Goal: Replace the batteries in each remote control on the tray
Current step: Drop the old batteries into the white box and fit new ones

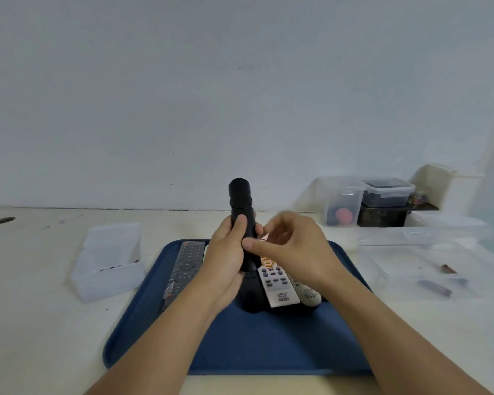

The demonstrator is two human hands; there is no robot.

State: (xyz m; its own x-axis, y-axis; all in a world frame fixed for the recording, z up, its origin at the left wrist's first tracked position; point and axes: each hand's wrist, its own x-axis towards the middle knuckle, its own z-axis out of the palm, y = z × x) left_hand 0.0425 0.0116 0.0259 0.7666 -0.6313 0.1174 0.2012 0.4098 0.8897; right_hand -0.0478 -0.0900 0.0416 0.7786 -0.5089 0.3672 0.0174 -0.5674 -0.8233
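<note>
Left hand (226,252): we gripped the black remote (241,215) upright above the blue tray (268,346).
Right hand (291,246): fingers pinched at its back; contents unclear.
Risk: we judged the remote could slip onto the remotes below.

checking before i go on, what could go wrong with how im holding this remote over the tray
The black remote is held upright by the left hand alone while the right hand picks at it; it might slip and drop onto the white remote on the tray. Any small piece that comes loose could land among those remotes and be hard to spot.
</note>
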